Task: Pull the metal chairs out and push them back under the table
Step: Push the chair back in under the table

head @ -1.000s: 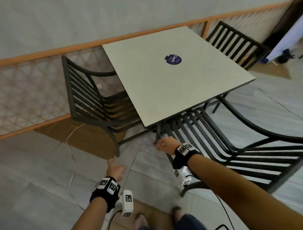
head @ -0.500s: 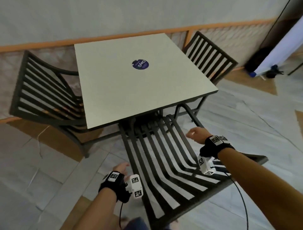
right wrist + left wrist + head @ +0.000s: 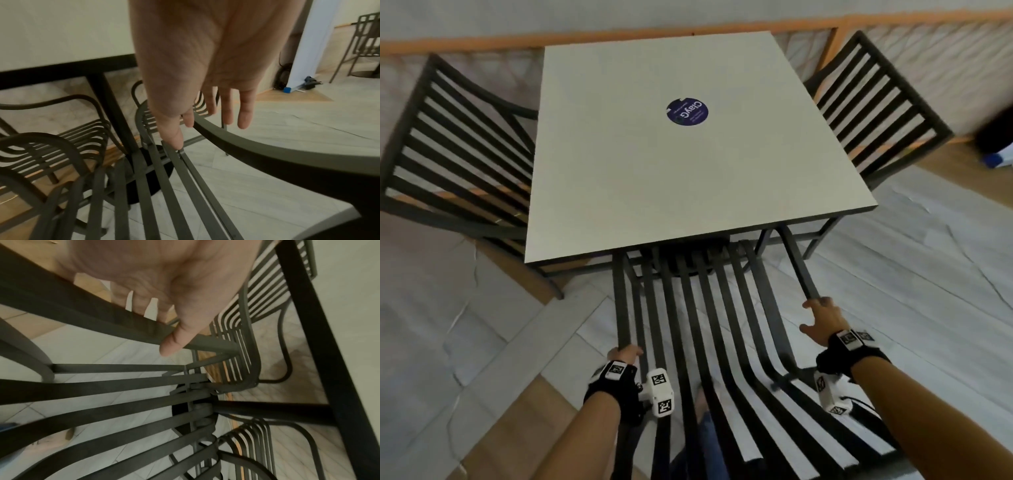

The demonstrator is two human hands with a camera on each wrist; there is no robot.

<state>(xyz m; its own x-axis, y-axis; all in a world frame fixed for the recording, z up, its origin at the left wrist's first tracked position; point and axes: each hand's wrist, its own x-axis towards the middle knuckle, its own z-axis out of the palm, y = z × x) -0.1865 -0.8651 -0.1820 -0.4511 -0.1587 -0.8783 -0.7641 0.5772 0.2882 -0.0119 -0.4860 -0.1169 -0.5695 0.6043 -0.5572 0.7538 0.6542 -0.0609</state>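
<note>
We stand over the near metal chair (image 3: 709, 342), whose dark slatted seat runs from under our arms up to the front edge of the square pale tabletop (image 3: 654, 178), with the seat's front end tucked beneath that edge. Our left hand (image 3: 624, 354) sits on the chair's left armrest bar; from the left wrist view the fingers curl over the far side of the bar (image 3: 115, 321) and the thumb (image 3: 174, 340) presses along its near face, so this hand grips the armrest. Our right hand (image 3: 822, 317) reaches to the right armrest (image 3: 257, 149); from the right wrist view its fingers (image 3: 244, 113) hang nearly straight and slightly spread, the index fingertip just touching the bar's curved end and the thumb (image 3: 172, 138) resting against a seat slat, with nothing yet enclosed. A second metal chair (image 3: 458, 157) stands at the left side of the table with its seat pushed under, and a third (image 3: 873, 113) stands at the right side, likewise tucked in. A round dark blue sticker (image 3: 687, 111) lies near the middle of the tabletop. The table's black central post and round base (image 3: 148, 175) show beneath, on the grey tiled floor (image 3: 911, 291). Both wrists wear black straps with white marker blocks (image 3: 660, 392).
</note>
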